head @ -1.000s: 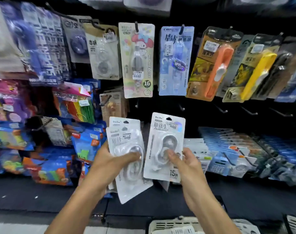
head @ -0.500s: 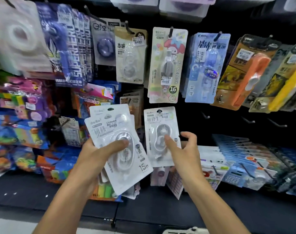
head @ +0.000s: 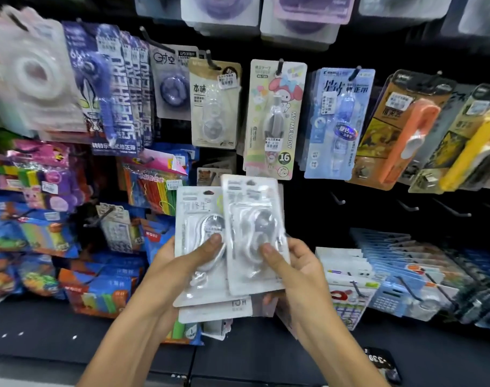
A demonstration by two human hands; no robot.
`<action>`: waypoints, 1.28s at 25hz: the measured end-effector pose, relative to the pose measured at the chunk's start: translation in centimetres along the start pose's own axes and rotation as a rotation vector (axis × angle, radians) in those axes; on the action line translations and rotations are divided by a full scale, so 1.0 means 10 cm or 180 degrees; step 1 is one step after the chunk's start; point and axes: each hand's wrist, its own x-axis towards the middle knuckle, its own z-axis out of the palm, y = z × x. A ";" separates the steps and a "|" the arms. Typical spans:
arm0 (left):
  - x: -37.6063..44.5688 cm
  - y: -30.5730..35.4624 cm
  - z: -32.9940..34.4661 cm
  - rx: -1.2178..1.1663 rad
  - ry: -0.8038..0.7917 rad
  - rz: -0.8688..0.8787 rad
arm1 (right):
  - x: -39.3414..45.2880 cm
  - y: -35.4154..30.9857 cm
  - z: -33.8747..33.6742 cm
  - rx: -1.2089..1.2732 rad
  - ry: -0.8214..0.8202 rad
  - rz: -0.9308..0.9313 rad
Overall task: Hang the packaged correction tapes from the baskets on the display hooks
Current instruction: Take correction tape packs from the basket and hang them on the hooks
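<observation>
Two hands, left hand gripping a stack of white blister-carded correction tapes, right hand pinching one white card apart, likely to hang singly.

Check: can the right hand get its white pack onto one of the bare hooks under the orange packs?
Probably yes. The right hand pinches one white pack, and the bare hooks to its right carry nothing, with open dark space between.
</observation>
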 end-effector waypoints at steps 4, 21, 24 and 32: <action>-0.03 0.08 -0.08 -0.0134 0.0334 0.0291 | -0.01 0.00 -0.19 -0.0703 0.0500 -0.0185; 0.03 0.00 0.22 -0.0023 -0.0134 -0.0037 | 0.05 0.10 -0.05 -0.0048 0.0022 0.0120; 0.08 0.03 0.15 0.0051 0.0469 0.0145 | 0.06 0.04 -0.24 -0.0161 0.0151 0.0162; 0.10 0.08 0.11 0.0092 0.1271 0.0658 | 0.00 0.06 -0.26 -0.0603 0.0622 -0.0024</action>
